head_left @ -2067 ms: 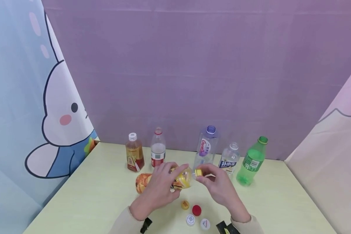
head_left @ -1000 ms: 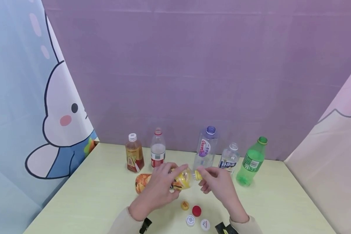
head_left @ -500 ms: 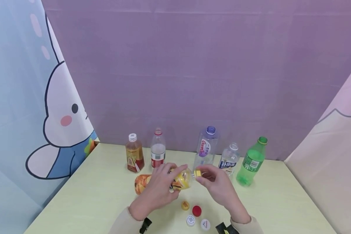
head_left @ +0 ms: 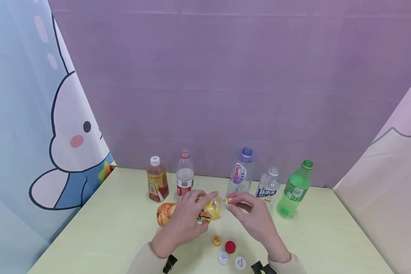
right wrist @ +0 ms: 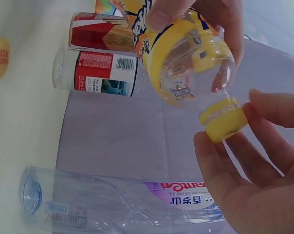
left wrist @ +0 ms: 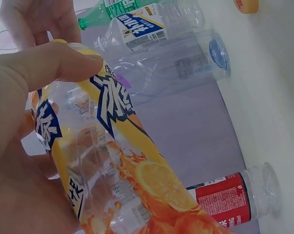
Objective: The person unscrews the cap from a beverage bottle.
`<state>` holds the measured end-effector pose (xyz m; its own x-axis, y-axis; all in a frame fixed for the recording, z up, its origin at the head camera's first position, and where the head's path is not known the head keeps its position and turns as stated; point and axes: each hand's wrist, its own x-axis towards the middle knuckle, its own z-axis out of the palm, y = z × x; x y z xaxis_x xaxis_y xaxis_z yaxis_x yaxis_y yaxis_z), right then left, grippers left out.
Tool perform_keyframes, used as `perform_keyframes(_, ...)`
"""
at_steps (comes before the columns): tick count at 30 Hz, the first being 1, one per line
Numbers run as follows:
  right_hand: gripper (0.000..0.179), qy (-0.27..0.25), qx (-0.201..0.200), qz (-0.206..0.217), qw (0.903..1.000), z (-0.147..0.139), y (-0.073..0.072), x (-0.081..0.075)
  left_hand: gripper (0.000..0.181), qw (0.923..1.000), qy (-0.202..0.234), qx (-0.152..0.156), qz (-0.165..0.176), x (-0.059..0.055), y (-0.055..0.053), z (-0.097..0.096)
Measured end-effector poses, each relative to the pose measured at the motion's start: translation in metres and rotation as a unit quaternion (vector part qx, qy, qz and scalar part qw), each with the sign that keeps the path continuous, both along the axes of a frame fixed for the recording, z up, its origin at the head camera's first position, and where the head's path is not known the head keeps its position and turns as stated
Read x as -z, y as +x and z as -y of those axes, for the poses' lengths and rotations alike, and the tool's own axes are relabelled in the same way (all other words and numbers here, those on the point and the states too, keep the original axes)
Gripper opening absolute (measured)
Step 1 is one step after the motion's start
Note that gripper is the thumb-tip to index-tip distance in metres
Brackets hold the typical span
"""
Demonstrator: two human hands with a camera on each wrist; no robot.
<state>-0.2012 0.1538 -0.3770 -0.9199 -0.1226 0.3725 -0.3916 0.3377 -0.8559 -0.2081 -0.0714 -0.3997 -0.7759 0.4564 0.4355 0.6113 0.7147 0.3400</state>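
Though partial from head, plain from wrists: right fingers (right wrist: 215, 168) close round cap (right wrist: 226, 125), left fingers (left wrist: 64, 59) round bottle (left wrist: 152, 178).

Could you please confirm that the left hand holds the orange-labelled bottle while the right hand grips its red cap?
The cap in the right hand is yellow, not red, as the right wrist view shows; the left hand does hold the orange-labelled bottle.

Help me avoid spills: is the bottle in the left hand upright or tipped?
Tipped: the head view shows the bottle sideways in the left hand, neck toward the right hand.
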Motion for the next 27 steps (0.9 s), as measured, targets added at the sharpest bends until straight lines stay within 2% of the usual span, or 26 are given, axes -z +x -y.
perform_keyframes(8,0.008,-0.043,0.028,-0.03,0.9982,0.003,-0.001,0.004,0.086,1.0,0.005,0.006,-0.004,0.001,0.0,-0.001)
perform_keyframes(13,0.015,-0.035,0.02,-0.036,0.9985,0.001,-0.004,0.007,0.086,0.9999,0.006,0.007,-0.008,0.001,0.0,-0.002)
perform_keyframes(16,0.023,-0.014,0.018,-0.024,0.9994,-0.002,-0.006,0.008,0.086,0.9999,0.009,0.006,-0.006,0.0,0.0,-0.003)
perform_keyframes(21,0.031,0.013,0.02,0.02,0.9995,-0.005,-0.006,0.005,0.086,0.9999,0.015,0.006,-0.005,-0.001,0.0,-0.002)
perform_keyframes(27,0.029,0.007,0.008,0.051,0.9987,-0.007,-0.004,0.0,0.086,0.9997,0.019,0.006,-0.011,-0.001,0.0,-0.002)
